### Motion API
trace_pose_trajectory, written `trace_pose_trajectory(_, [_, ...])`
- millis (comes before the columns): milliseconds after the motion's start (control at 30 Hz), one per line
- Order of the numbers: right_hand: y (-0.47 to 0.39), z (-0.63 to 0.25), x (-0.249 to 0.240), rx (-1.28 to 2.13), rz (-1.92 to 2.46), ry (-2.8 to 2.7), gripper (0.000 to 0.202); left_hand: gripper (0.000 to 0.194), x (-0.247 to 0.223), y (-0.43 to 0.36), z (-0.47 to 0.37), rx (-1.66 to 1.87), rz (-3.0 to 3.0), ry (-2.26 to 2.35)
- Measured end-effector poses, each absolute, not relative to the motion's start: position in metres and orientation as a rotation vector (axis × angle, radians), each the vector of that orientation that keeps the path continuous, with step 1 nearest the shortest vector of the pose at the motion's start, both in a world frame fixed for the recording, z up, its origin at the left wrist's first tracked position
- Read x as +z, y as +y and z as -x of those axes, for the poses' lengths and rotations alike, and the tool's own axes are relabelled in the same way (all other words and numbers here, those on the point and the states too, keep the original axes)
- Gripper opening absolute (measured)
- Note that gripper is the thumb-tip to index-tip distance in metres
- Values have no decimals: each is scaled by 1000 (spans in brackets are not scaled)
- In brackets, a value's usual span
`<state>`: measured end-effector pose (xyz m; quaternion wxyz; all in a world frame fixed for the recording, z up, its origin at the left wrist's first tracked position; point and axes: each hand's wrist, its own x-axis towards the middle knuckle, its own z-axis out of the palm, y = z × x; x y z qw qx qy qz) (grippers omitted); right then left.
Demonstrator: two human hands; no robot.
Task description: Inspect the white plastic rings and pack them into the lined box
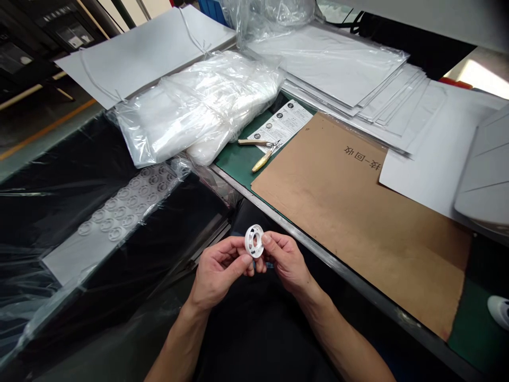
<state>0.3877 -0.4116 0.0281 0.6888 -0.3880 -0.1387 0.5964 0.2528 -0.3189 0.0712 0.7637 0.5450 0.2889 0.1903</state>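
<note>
Between my two hands is a white plastic ring (pixel 249 249), tilted on edge, with a round hole in its middle and small slots around it. My left hand (pixel 220 265) grips its left and lower side, thumb in front. The fingers of my right hand (pixel 286 260) pinch its right side. Both hands are held in front of the table's metal edge, over dark clothing. To the left, several similar round white parts (pixel 119 212) lie in rows on a white sheet (pixel 66 262) inside a plastic-lined black bin.
Brown cardboard (pixel 358 212) covers much of the green table (pixel 230 159). Cutting pliers (pixel 262 154) lie beside a printed label sheet (pixel 278 124). Bagged white material (pixel 202 106) and stacked white sheets (pixel 338 63) sit behind. Another white part (pixel 499 310) rests at far right.
</note>
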Motion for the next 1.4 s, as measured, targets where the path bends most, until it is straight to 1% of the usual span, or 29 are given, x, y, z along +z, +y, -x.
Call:
trace_pose_trajectory(300, [-410,-380,29,1365,854,-316,43,4,71,-326,-259,433,-1249,719])
trace_pose_trajectory(733, [-409,-381,32,1333,963,-305,47,7,75,-330,-265,434,-1365,827])
trace_pose_trajectory(900, [-409,-381,32,1335,973,-311,46,9,73,-330,-265,411,-1377,844])
trace_pose_trajectory(1100, [-410,-379,33,1307,977,-347,41,22,75,-331,-265,444,-1408,907])
trace_pose_trajectory(1167, [-409,-380,32,1310,965,-353,42,22,73,-330,-263,454,-1390,877])
trace_pose_trajectory(1267, [-409,-383,32,1320,954,-335,45,15,67,-327,-258,452,-1278,777])
trace_pose_trajectory(1400, [-408,-383,30,1335,932,-341,46,20,64,-326,-256,417,-1180,710])
